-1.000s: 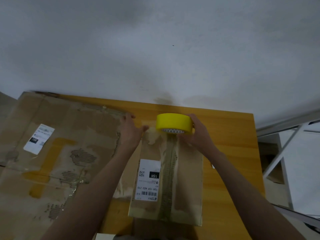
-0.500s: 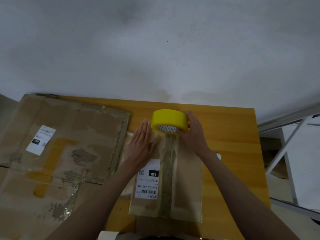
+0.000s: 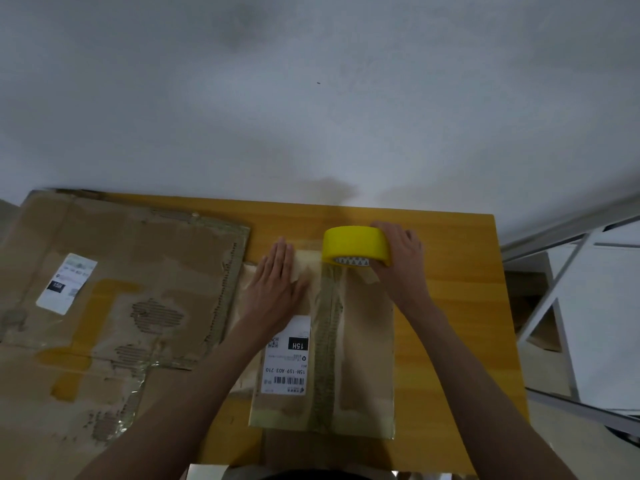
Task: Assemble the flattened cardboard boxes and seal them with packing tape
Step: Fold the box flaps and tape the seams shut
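Box (image 3: 360,348) lying centre frame on the yellow worktop (image 3: 460,292), white label (image 3: 287,358) on its left half. Left hand (image 3: 277,285) flat on the box's upper left, fingers straight, pressing. Right hand (image 3: 398,258) gripping the yellow tape roll (image 3: 356,244) at the box's top edge. Flattened cardboard (image 3: 114,299) at left of frame.

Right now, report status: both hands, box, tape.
Left hand flat on small brown cardboard box. Right hand grips yellow tape roll at box's far end. Nothing in the way.
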